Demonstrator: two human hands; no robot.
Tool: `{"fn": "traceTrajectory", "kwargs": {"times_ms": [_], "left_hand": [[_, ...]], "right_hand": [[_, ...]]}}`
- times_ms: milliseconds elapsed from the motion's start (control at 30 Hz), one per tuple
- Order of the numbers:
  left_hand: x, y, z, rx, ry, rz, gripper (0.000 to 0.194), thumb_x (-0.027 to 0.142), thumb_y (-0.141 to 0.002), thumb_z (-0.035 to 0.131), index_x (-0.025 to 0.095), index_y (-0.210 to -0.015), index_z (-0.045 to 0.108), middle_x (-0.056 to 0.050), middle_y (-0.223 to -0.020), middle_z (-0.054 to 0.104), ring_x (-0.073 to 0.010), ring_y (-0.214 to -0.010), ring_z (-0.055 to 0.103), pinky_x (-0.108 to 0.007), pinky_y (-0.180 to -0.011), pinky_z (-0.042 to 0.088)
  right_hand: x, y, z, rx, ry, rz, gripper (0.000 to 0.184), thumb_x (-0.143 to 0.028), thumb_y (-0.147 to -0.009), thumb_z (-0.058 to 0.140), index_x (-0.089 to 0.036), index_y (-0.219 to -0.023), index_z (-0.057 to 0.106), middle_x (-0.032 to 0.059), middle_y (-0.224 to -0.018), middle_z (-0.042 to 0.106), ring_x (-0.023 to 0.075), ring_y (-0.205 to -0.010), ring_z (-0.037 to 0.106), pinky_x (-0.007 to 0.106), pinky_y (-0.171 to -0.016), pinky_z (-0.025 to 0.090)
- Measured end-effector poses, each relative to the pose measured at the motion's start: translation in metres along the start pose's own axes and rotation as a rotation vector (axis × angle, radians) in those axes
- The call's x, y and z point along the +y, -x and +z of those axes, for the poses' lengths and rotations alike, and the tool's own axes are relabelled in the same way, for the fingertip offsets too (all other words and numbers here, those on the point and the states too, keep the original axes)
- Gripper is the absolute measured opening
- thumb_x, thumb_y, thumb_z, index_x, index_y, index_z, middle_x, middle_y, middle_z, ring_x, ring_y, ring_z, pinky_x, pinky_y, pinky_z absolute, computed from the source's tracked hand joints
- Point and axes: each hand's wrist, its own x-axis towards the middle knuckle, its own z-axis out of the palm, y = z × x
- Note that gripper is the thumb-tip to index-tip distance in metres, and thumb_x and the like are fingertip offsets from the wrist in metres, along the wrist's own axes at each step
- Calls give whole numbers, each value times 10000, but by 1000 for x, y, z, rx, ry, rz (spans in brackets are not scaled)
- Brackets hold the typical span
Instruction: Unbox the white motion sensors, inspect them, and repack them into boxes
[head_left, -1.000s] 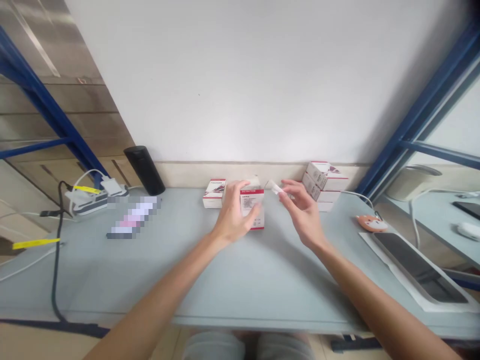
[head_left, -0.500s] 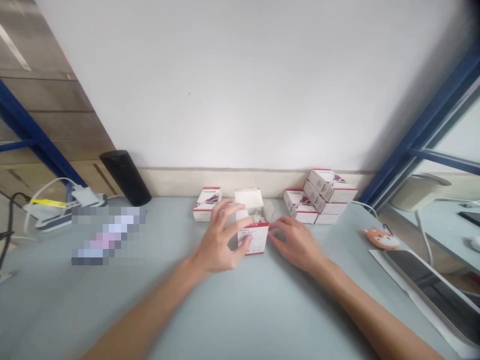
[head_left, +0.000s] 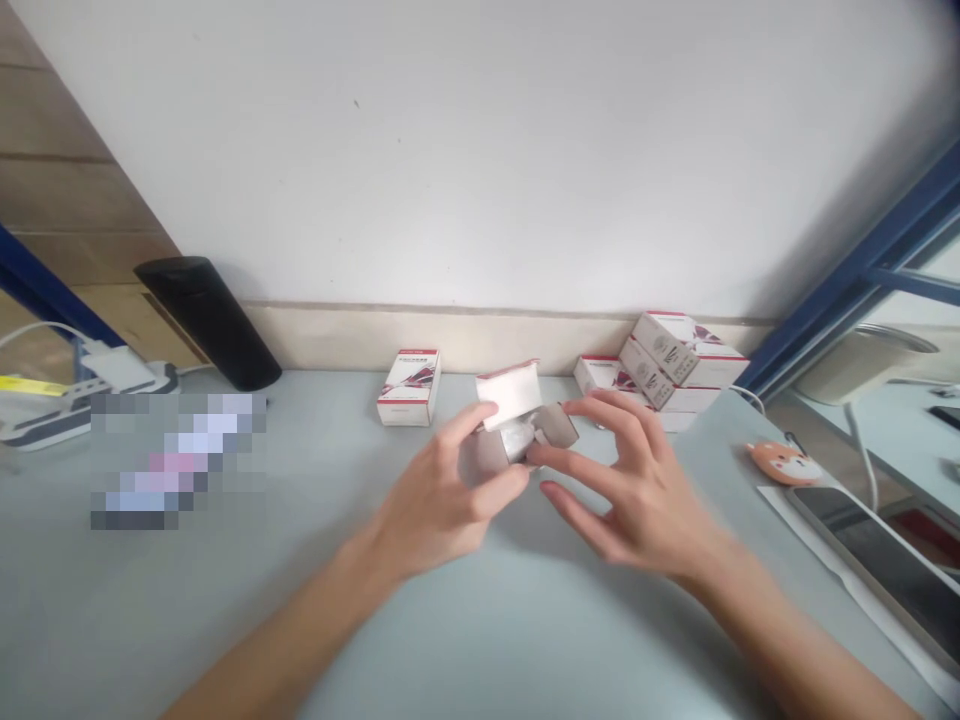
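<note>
A small white cardboard box (head_left: pixel 510 400) with red edges has its lid flap up and its side flaps spread. My left hand (head_left: pixel 442 490) grips it from the left, thumb at the front and fingers on the far side. The box tilts so that its opening faces me, and something pale sits inside, too unclear to name. My right hand (head_left: pixel 630 475) is at the box's right side with fingers apart, the fingertips at the side flap and the opening. Nothing shows held in it.
A closed box (head_left: pixel 409 388) of the same kind lies behind on the left, and several more are stacked (head_left: pixel 667 365) on the right. A black cylinder (head_left: pixel 214 320), a power strip (head_left: pixel 90 400), an orange animal-faced case (head_left: pixel 784 463) and a phone (head_left: pixel 877 560) lie around.
My left hand has closed on the box and tilted its opening toward me. My right hand has risen from the table to the open flap, fingers spreading. The view has shifted slightly.
</note>
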Motion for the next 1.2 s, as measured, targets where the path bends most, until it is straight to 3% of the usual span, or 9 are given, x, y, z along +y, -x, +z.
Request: {"fn": "traceTrajectory", "kwargs": {"times_ms": [167,367,500,600,700,800,933,1133,1200], "left_hand": [[-6,0,-8,0,-28,32,654,-47,-821,663,345,-1334,561,-127,-1515,351,-277,-1264,588,-436,-921,662],[-8,2,-6,-24,60,-71,703,-85,-838,646,324,-1398,533,-134,-1524,383,-276,-1361,563,-425,-976,656],[-10,-1,-2,13,150,-143,604,2,-896,699,294,-1393,518,-129,-1412,499,-240,-1321,598,-407,-999,640],[-15,-2,0,63,161,-205,581,28,-894,733,297,-1368,532,-107,-1361,553,-239,-1313,603,-447,-1071,591],[-20,-1,2,130,132,-236,643,24,-870,762,305,-1390,509,-96,-1358,588,-242,-1313,606,-464,-1098,564],[-24,0,1,150,75,-185,697,33,-868,768,309,-1438,475,-103,-1362,603,-246,-1293,628,-459,-1083,572],[-23,0,-3,114,-15,-129,650,98,-895,767,312,-1437,479,-116,-1340,633,-253,-1204,683,-431,-971,632],[-10,-6,-7,102,-55,-31,602,55,-887,746,244,-1410,515,-149,-1335,687,-236,-1151,727,-380,-932,640],[-4,-9,-7,83,-53,21,567,22,-881,726,219,-1381,544,-162,-1335,702,-244,-1186,723,-381,-948,630]], "right_hand": [[9,3,10,9,164,32,383,-119,-898,757,-316,-1226,729,128,-1339,533,353,-1352,500,546,-1077,532],[18,8,10,126,160,-29,496,26,-841,756,-290,-1221,718,70,-1261,689,266,-1183,643,423,-1008,564],[21,3,4,270,44,-10,341,-12,-847,794,-212,-1107,700,66,-1079,770,216,-989,718,348,-886,584],[26,1,4,326,38,142,205,-115,-904,784,-220,-1048,683,58,-1019,776,205,-922,730,328,-801,568],[32,6,12,103,110,357,31,-250,-976,722,-239,-988,697,38,-989,774,211,-883,733,309,-681,512],[36,16,26,-204,114,460,103,-318,-998,674,-252,-931,717,13,-925,770,199,-759,718,306,-606,449],[36,21,37,-328,33,468,124,-308,-1004,627,-268,-1033,740,20,-982,767,208,-802,732,312,-622,463],[20,4,16,73,-222,500,180,-257,-1031,557,-241,-1071,732,26,-882,708,154,-707,644,286,-622,486],[10,-1,9,105,-332,477,195,-249,-1031,551,-240,-1084,738,14,-819,692,139,-651,593,272,-598,473]]}}
